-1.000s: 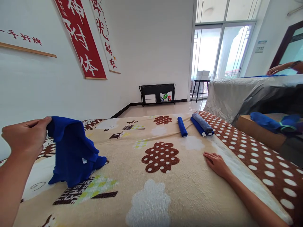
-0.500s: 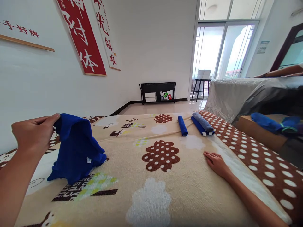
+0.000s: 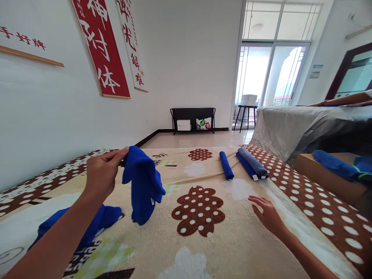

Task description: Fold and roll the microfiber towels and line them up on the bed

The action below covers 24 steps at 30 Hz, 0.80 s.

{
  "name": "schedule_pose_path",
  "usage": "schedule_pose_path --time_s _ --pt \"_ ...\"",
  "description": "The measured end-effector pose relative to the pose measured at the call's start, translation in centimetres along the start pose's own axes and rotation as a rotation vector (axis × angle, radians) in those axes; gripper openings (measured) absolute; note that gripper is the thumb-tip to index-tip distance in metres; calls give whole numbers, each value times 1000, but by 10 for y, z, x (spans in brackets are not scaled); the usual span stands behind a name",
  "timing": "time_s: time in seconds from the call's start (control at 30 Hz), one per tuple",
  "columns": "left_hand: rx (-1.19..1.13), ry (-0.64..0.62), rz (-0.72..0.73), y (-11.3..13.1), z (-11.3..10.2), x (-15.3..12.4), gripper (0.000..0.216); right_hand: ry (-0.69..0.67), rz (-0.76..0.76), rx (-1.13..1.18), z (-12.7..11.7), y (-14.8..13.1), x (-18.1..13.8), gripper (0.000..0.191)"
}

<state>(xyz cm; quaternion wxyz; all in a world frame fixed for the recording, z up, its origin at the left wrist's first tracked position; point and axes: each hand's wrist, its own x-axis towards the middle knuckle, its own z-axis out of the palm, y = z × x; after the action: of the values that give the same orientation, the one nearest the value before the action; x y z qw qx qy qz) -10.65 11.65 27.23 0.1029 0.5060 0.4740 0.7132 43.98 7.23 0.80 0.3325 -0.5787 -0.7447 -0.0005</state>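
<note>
Lifted blue cloth (image 3: 143,190) now hangs farther right, off the near-left blue pile (image 3: 107,217) | left hand (image 3: 104,171) pinches its top; right hand (image 3: 269,215), spread loosely, holds nothing, near 3 far-right rolls (image 3: 226,166) | I'd keep that pinch firm, cloth hanging free

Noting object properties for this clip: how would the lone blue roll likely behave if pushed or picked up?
The blue roll would probably roll sideways if nudged, being round, though the fuzzy blanket may slow it. It could unroll when lifted, since nothing visible ties it. It is likely soft, if its fabric matches the blue cloth drooping from the left hand.
</note>
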Motion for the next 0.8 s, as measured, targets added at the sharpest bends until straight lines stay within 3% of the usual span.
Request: schedule_pose_path --time_s 0.13,0.2,0.27,0.33,0.43,0.6,0.7,0.8 --pt "-180 -186 -71 30 61 -29 32 -9 -162 163 -18 -104 54 35" --pt "-215 -302 -82 43 91 -51 30 -16 -313 415 -31 -163 79 38" --pt "-221 -429 -112 44 115 -75 30 68 -349 553 -37 -210 98 46" --pt "-227 -532 -157 34 131 -99 32 166 -311 624 -35 -238 108 57" --pt "-233 -604 -219 8 142 -124 31 200 -260 685 -16 -242 114 58" --pt "-254 -719 -269 -22 142 -141 36 142 -147 846 14 -206 122 39" --pt "-256 -850 -182 -29 141 -151 60 176 -41 923 22 -186 129 25" --pt "-134 -916 -9 -36 148 -166 70 200 58 1002 28 -175 133 20"
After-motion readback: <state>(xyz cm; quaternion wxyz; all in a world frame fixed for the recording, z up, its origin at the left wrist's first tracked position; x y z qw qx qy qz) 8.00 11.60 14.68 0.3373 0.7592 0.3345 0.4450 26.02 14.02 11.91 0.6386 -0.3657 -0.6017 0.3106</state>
